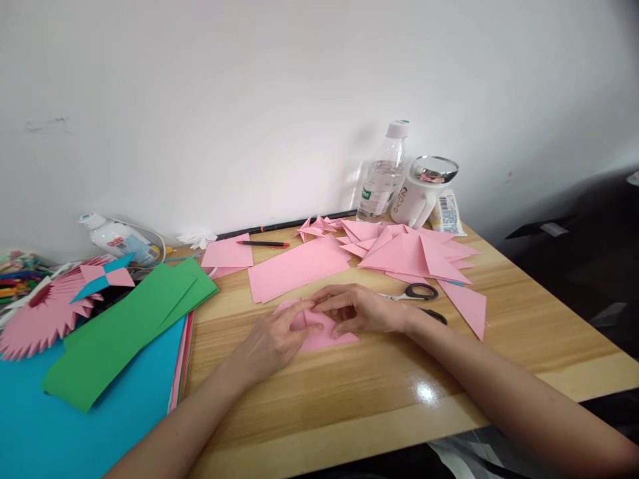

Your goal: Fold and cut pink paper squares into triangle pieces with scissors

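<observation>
While my left hand (272,338) and right hand (368,309) touch one pink sheet (327,340) on the table (309,409) (can't tell if either's pinching), I've got bare room nearside; one pair of scissors (422,291) crowds right.

The left hand (273,338) is palm down just beside the right hand (365,310), whose fingers (331,291) are bent.
</observation>
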Tool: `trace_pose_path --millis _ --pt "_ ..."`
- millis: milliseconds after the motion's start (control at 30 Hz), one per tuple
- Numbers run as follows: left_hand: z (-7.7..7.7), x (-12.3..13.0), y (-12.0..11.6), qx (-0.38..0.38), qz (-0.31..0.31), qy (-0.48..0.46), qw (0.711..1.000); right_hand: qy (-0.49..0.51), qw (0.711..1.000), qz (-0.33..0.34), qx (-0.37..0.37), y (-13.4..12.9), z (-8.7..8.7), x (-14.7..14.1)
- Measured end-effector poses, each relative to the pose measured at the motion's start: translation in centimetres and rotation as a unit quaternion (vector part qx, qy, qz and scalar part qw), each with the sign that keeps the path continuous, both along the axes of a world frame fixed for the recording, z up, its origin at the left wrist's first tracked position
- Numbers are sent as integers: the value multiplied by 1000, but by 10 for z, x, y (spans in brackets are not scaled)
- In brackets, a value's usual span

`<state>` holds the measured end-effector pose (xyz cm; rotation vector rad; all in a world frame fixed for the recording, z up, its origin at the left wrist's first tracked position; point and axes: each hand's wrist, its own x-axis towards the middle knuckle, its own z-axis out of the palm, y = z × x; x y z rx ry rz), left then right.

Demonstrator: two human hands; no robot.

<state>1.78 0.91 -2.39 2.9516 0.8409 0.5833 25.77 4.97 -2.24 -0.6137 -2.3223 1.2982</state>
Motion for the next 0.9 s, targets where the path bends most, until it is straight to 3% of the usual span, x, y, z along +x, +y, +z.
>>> trace_pose_path --millis 467,900 --pt "-3 1 -1 -45 10 -15 999 0 999 -4 38 0 -7 -1" --pt "7 8 -4 -149 51 -74 985 -23 999 -14 41 -2 -3 -2"
